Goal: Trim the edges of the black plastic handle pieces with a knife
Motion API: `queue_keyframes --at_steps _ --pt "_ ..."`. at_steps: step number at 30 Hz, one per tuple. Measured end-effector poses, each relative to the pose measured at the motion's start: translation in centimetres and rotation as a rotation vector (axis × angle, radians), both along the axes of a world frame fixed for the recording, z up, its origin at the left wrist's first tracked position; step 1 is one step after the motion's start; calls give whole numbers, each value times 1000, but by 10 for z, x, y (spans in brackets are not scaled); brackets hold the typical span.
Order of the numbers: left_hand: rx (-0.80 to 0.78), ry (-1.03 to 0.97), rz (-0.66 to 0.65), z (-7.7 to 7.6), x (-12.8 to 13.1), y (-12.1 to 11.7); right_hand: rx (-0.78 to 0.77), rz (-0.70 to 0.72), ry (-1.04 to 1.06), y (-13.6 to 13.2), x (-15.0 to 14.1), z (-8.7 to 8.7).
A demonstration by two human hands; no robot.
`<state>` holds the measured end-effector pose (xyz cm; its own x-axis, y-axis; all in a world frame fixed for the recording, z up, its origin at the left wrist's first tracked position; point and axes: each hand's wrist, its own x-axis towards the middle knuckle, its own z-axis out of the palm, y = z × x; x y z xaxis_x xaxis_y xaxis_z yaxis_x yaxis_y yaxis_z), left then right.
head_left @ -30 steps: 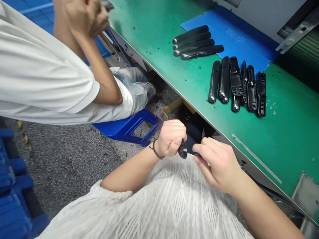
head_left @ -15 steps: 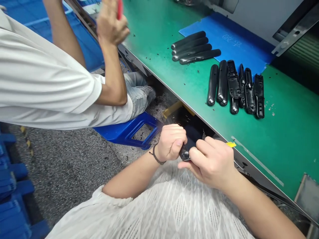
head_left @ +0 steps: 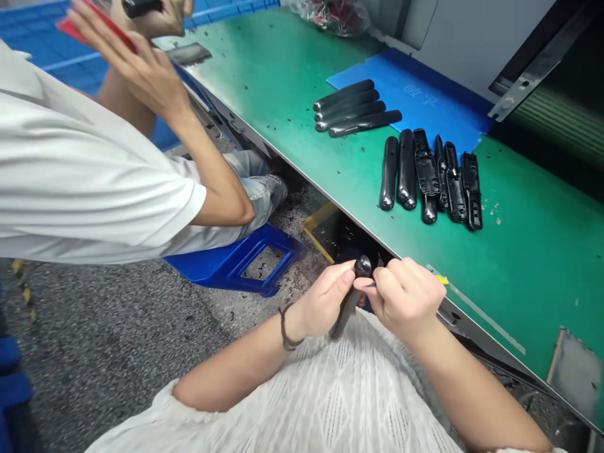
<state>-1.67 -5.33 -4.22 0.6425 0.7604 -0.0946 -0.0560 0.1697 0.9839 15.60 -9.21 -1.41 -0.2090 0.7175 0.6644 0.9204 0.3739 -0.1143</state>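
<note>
A black part [head_left: 348, 313] is being gripped in the closed left hand [head_left: 325, 300], off the bench's near side; its rounded end is being held up beside the right thumb; a yellow-ended tool [head_left: 442, 280], mostly hidden, is being gripped in the closed right hand [head_left: 408, 297]; tool-to-part contact isn't being shown clearly.

Change vs half a second ago: the rounded end is now being pointed far, not near, with the body being angled near below the left hand; so a different side of that end is probably being worked.

On the green bench [head_left: 533, 251], four black shells [head_left: 358, 117] are being kept by the blue sheet [head_left: 425, 82]; a second group [head_left: 427, 176], some hollow side up, is being kept right of those; far left, a dark piece [head_left: 141, 6] is being held by a co-worker.
</note>
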Motion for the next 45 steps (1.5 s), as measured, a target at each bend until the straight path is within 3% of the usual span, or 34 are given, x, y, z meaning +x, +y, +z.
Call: queue_keyframes --at_steps 2,5,7,11,17,23,31,40,45 --pt "-60 -32 -77 -1 -1 1 -86 69 153 1 6 3" --pt "93 -3 36 -1 -2 4 -243 208 304 0 17 12" --pt "182 7 83 2 -1 5 -295 232 288 1 22 19" --pt "228 -19 33 9 -1 4 -341 174 211 5 25 32" --pt "408 28 28 15 -3 3 -433 223 217 12 21 46" --pt "410 25 73 16 -3 1 -272 140 84 9 19 48" --pt "162 -11 128 18 6 -5 26 -76 -20 7 8 26" --pt "81 -43 184 17 13 -8 89 -101 -14 8 1 23" --pt "35 -70 211 24 16 -4 17 -79 -23 6 -1 20"
